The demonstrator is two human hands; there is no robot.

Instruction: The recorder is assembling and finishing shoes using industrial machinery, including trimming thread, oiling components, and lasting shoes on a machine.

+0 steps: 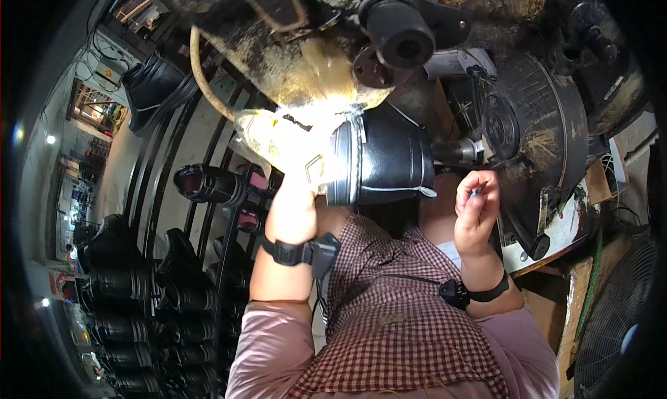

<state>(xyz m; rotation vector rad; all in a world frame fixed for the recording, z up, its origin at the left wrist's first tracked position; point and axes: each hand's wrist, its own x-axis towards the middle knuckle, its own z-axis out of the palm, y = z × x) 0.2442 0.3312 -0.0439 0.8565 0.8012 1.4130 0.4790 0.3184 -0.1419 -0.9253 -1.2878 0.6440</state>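
A black leather boot (396,156) lies sideways before me, under the machine, its dark ridged sole edge facing left. My left hand (297,164) is at the sole end and appears to grip it, though glare washes out most of the fingers. To the right of the boot and apart from it, my right hand (477,203) is raised with its fingers curled in a pinch. A thin thing with a blue part (476,191) pokes out between thumb and fingers; its kind is too small to tell.
A worn machine with a dark cylinder (399,34) and a large black wheel (535,121) stands ahead. A very bright lamp (267,136) is beside my left hand. Racks of black boots (121,288) stand at left. A fan (618,322) is at lower right.
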